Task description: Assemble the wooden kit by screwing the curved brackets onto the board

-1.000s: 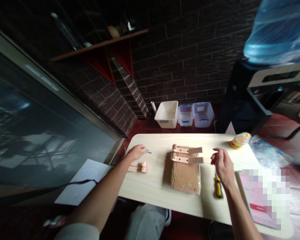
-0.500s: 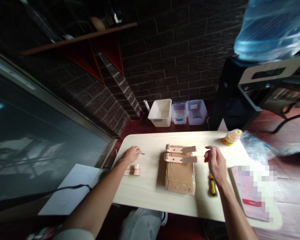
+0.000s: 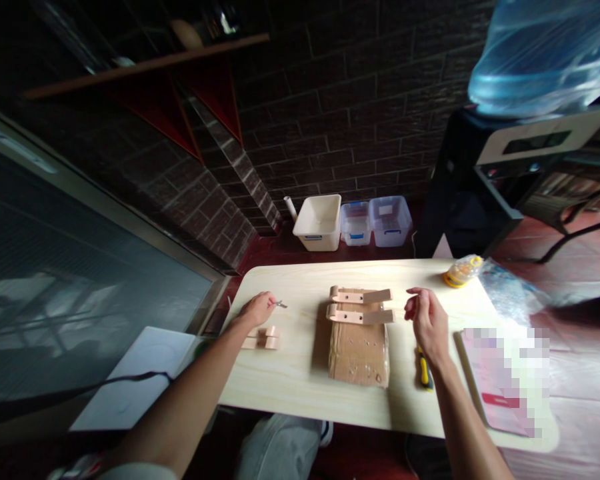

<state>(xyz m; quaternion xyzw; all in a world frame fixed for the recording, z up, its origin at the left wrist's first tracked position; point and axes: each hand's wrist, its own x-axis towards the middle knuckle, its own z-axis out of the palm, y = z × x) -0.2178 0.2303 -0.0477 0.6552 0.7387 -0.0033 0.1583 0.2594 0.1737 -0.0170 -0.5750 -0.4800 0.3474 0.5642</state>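
Observation:
At the table's left side, my left hand (image 3: pixel 259 309) is closed, its fingertips pinching a small silvery metal piece (image 3: pixel 281 304) whose exact kind is unclear. Below it lie short tan strips (image 3: pixel 267 339) with folded ends. My right hand (image 3: pixel 429 321) hovers right of a cardboard block (image 3: pixel 359 357), fingers bent and partly apart, with nothing visible in them. Two tan strips, the upper one (image 3: pixel 354 297) and the lower one (image 3: pixel 354 316), lie across the block's far end. Each is looped at its left end and has two dark holes. A yellow-and-black handled tool (image 3: pixel 425 373) lies beneath my right wrist.
On the pale table (image 3: pixel 290 393) stand a yellow-based bottle (image 3: pixel 463 272) at the far right and a pink flat packet (image 3: pixel 495 380) at right. Plastic bins (image 3: pixel 317 227) sit on the floor beyond. A water dispenser (image 3: pixel 460 187) rises behind the right corner.
The metal in my left hand now shows as one narrow piece at the fingertips, where more of it stuck out before. My right hand has barely moved. The view has shifted slightly.

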